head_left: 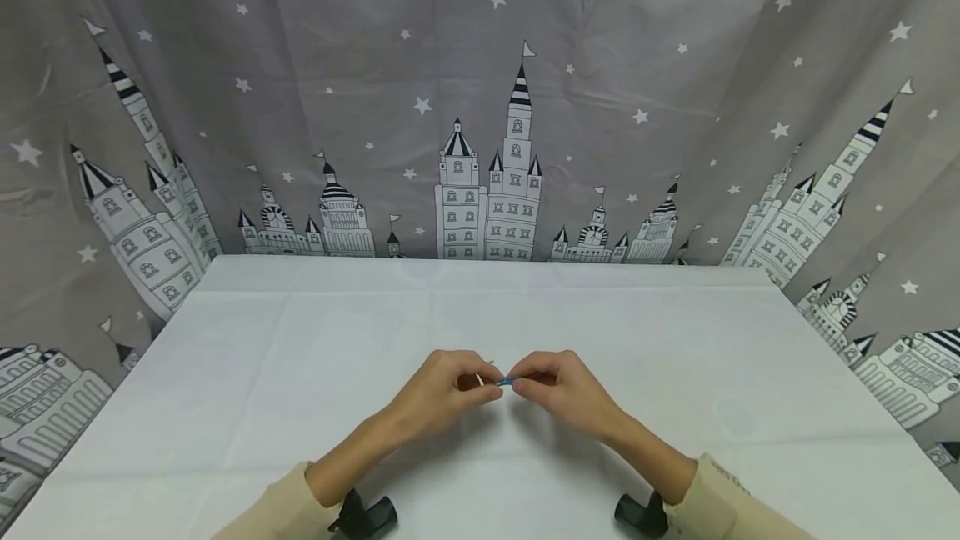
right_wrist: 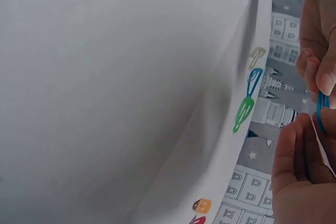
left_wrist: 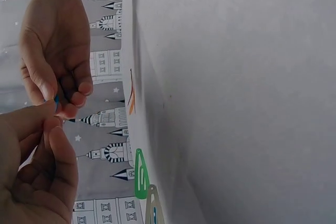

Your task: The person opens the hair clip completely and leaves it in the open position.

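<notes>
In the head view, a small blue snap hair clip (head_left: 507,381) is held between both hands, above the white table. My left hand (head_left: 438,390) pinches one end with thumb and fingertips. From the other side, my right hand (head_left: 572,394) pinches the clip too, its fingertips close to the left ones. The right wrist view shows the blue clip (right_wrist: 320,103) at the right edge, partly covered by fingers. Only a sliver of blue shows between the fingertips in the left wrist view, where the right hand (left_wrist: 58,51) is above and the left hand (left_wrist: 37,166) below.
The left wrist view has a green clip (left_wrist: 140,174), a beige clip (left_wrist: 153,203) and an orange item (left_wrist: 132,100) along the white cloth's edge. Blue (right_wrist: 254,81), green (right_wrist: 243,113) and orange (right_wrist: 202,205) clips line it in the right wrist view. A grey castle-print curtain (head_left: 375,65) hangs behind.
</notes>
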### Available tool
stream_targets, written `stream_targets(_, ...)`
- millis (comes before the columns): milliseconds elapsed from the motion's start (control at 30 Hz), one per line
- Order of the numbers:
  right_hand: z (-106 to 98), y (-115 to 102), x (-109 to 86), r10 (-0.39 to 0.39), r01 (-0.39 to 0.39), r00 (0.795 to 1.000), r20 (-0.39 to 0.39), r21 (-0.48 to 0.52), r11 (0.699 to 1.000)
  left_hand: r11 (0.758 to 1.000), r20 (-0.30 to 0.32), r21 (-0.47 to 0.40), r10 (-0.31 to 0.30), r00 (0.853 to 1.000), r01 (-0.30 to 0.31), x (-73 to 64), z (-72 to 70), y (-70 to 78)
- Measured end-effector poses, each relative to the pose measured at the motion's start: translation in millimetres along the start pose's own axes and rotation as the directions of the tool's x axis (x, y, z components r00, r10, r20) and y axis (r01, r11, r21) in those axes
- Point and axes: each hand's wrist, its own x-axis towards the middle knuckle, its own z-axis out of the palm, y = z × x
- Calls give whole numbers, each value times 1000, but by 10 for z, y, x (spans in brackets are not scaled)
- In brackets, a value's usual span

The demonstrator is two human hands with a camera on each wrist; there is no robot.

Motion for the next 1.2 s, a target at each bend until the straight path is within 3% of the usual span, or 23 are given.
stream_targets(567,55,-47,-52,-86,86,996,-18,1,996,999,10,-52,7,1000,-6,-100,-104,62)
stream_targets(800,41,-84,-64,-100,100,995,15,15,995,994,68,-57,94,993,-90,-110,-115,67)
stream_targets(1200,-13,-62,-105,-129,129,989,73,5,992,970,92,-47,243,966,-239,-120,-81,70)
